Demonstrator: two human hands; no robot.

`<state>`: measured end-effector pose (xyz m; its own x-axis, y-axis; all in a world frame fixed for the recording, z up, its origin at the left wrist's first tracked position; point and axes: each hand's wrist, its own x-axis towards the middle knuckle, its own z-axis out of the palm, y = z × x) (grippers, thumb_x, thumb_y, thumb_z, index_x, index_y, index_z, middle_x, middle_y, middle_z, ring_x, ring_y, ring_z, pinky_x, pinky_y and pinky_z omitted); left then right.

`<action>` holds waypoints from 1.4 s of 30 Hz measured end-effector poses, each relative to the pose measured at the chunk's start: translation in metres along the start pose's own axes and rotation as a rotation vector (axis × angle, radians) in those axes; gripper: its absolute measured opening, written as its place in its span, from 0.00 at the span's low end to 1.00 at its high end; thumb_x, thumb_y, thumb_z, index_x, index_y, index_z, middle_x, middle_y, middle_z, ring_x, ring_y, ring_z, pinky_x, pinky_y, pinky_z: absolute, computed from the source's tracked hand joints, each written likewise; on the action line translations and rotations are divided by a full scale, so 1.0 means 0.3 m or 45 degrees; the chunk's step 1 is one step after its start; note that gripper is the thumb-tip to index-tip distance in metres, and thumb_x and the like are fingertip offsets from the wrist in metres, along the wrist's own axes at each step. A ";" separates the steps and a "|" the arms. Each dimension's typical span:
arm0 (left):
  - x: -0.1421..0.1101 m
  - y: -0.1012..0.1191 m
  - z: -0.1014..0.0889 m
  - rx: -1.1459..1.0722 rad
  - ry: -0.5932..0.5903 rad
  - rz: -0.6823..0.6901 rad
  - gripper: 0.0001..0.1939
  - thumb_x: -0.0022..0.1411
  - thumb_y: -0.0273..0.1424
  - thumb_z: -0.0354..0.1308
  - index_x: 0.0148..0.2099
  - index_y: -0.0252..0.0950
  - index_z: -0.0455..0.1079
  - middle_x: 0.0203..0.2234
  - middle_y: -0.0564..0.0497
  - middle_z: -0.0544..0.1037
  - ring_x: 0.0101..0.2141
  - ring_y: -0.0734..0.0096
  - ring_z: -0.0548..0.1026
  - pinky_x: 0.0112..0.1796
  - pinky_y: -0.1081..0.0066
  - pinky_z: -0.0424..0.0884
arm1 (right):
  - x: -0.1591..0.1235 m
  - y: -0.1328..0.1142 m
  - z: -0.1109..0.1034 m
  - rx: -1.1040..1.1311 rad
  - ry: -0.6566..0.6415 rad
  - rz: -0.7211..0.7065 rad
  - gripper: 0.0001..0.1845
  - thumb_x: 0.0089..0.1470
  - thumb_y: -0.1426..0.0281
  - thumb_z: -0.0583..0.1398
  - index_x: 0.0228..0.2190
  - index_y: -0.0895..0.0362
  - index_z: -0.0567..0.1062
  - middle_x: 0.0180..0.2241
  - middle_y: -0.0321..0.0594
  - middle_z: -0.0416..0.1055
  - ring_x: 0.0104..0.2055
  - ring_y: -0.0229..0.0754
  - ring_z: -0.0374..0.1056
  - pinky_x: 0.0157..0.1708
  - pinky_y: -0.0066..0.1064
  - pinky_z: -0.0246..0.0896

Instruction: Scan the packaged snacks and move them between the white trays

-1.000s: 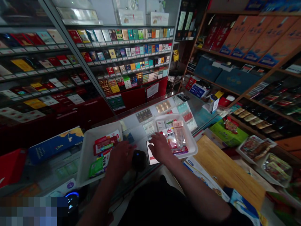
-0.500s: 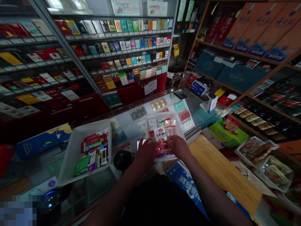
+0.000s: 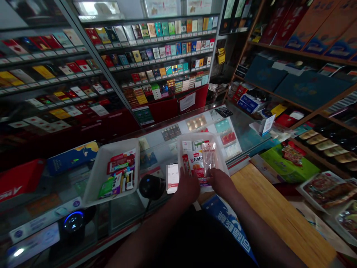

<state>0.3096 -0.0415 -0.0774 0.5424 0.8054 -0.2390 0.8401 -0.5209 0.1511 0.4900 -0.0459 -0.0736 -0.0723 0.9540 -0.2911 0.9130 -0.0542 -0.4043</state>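
A white plastic tray (image 3: pixel 223 160) on the glass counter holds several snack packets. My right hand (image 3: pixel 221 182) is at its right side, fingers closed on the lower end of a clear-and-pink snack packet (image 3: pixel 209 154). My left hand (image 3: pixel 189 186) reaches over the near left part of the tray, fingers extended and apart beside a narrow red packet (image 3: pixel 186 163). Between the hands lies a white-and-red snack packet (image 3: pixel 196 160). A phone (image 3: pixel 173 180) with a lit screen lies just left of my left hand. My fingertips are partly hidden in shadow.
Left of the phone stands a black round device (image 3: pixel 150 187). A second white tray (image 3: pixel 93 178) with several colourful packets lies farther left. A wooden board (image 3: pixel 267 204) is at right, a calculator (image 3: pixel 224 112) at the back. Cigarette shelves (image 3: pixel 156 52) line the wall.
The view has shifted left, so the trays appear farther right. My left hand has drawn back toward me, uncovering more of the phone. My right hand has slid down to the clear-and-pink packet's lower end.
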 end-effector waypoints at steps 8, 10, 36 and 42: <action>0.011 0.030 0.014 -0.098 -0.009 -0.088 0.17 0.64 0.28 0.52 0.50 0.31 0.79 0.45 0.33 0.80 0.52 0.43 0.74 0.64 0.33 0.38 | 0.024 0.044 0.037 0.046 0.075 -0.052 0.17 0.57 0.78 0.58 0.46 0.58 0.80 0.48 0.50 0.76 0.51 0.47 0.71 0.52 0.34 0.62; 0.014 0.035 0.008 -0.116 -0.025 -0.103 0.17 0.64 0.28 0.53 0.50 0.30 0.78 0.46 0.32 0.79 0.53 0.42 0.74 0.64 0.32 0.37 | 0.035 0.050 0.043 0.051 0.064 -0.060 0.17 0.56 0.77 0.60 0.46 0.58 0.80 0.47 0.50 0.76 0.51 0.48 0.71 0.52 0.33 0.62; 0.046 0.034 0.005 -0.435 0.245 -0.163 0.12 0.71 0.29 0.50 0.52 0.37 0.72 0.46 0.43 0.80 0.50 0.57 0.74 0.63 0.49 0.56 | 0.027 0.215 -0.141 0.797 -0.062 0.169 0.24 0.56 0.52 0.58 0.43 0.57 0.78 0.27 0.38 0.76 0.30 0.44 0.71 0.32 0.34 0.65; 0.035 0.026 0.026 -0.536 0.285 -0.164 0.11 0.70 0.29 0.54 0.51 0.37 0.73 0.46 0.44 0.80 0.50 0.58 0.74 0.57 0.56 0.64 | 0.021 0.237 -0.127 0.879 -0.029 0.124 0.23 0.54 0.51 0.61 0.42 0.55 0.79 0.32 0.41 0.79 0.36 0.46 0.74 0.39 0.37 0.68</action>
<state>0.3219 -0.0393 -0.0862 0.3825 0.9208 -0.0764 0.8035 -0.2906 0.5196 0.5696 -0.0324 -0.0712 -0.0182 0.9293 -0.3690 0.4522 -0.3215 -0.8319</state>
